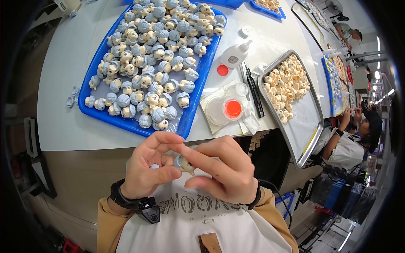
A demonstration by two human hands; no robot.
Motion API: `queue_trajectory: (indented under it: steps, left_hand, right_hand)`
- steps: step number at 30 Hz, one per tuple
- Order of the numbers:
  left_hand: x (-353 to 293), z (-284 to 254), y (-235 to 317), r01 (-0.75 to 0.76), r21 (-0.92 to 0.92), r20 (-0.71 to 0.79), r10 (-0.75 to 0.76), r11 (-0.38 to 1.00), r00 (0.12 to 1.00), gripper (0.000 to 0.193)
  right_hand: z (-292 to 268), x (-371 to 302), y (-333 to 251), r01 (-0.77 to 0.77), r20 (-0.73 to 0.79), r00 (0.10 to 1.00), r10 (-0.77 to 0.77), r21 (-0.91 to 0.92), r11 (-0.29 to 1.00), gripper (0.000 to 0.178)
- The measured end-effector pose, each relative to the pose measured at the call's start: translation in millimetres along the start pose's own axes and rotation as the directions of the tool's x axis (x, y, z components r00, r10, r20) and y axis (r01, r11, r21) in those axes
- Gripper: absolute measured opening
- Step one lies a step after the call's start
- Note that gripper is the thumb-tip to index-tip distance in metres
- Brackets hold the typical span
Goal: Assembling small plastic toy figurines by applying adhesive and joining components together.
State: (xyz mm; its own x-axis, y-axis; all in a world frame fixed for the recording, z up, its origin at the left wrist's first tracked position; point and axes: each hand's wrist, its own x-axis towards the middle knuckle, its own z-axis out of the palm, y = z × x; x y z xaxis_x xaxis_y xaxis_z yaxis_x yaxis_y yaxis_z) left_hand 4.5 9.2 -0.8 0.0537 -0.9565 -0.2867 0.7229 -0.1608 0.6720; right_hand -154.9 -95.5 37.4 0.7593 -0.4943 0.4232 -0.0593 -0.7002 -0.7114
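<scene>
At eleven o'clock the blue tray (204, 71) looks glossy plastic, its doll heads (145, 81) smooth and fairly matt (the hair finely ridged); at one, a smooth white plastic bottle (234, 57); at three, a shiny metal tray (313, 142); at six, a matt cloth apron (177, 232)

White worktable (59, 111), beige tiled floor (78, 183); dark fan (334, 7), tube lights (378, 44) upper right

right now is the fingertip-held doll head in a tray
Out: left hand holds the doll head, right hand at it, outside blue tray
</scene>
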Motion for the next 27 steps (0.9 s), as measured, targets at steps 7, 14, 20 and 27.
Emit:
queue_trajectory:
  steps: [7, 14, 20, 27]
  left_hand:
    - [1.2, -4.0, 2.1, 0.209, -0.13, 0.05, -0.204, 0.969, 0.978, 0.046]
    - [-0.7, 0.7, 10.9, 0.262, -0.071, 0.148, -0.249, 0.963, 0.957, 0.047]
    - [-2.9, -7.0, 9.2, 0.338, 0.147, 0.226, -0.365, 0.929, 0.903, 0.039]
    - [-6.7, -15.1, 16.9, 0.22, 0.219, -0.001, -0.226, 0.95, 0.974, 0.04]
  right_hand:
    - [14.5, -5.0, 9.1, 0.076, -0.058, 0.994, -0.096, -0.275, 0.959, 0.049]
    - [11.7, -6.1, 11.3, 0.112, -0.065, 0.989, -0.132, -0.253, 0.961, 0.048]
    - [8.3, -10.6, 8.7, 0.138, -0.037, 0.988, -0.148, -0.198, 0.971, 0.046]
    - [3.5, -13.2, 7.5, 0.008, 0.053, 0.999, -0.006, -0.032, 0.999, 0.072]
